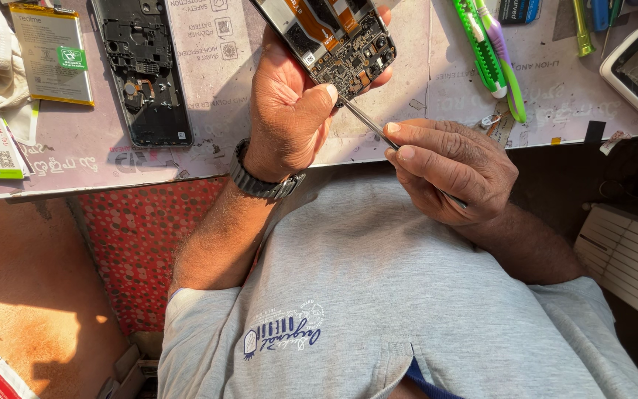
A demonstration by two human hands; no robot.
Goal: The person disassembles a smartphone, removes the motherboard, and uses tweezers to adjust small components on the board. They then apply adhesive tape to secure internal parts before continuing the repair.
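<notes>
Grey shirt (pixel 378 295) fills the lower middle of the frame. Above it, the worktop (pixel 260 96) spans the top, with a phone back (pixel 145 66) and battery (pixel 49 52) at upper left. Left hand (pixel 289 111), at top centre, grips an opened phone (pixel 334 33). Right hand (pixel 452 166), centre right, pinches a thin tool (pixel 367 123) whose tip touches the phone's lower end.

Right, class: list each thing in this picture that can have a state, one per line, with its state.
Phone: opened, circuit board bare, held in left hand.
Tool: pinched in right hand, tip at the board.
Back frame: removed, lying on the table.
Battery: out, flat on table.
Toothbrushes: lying unused.
</notes>
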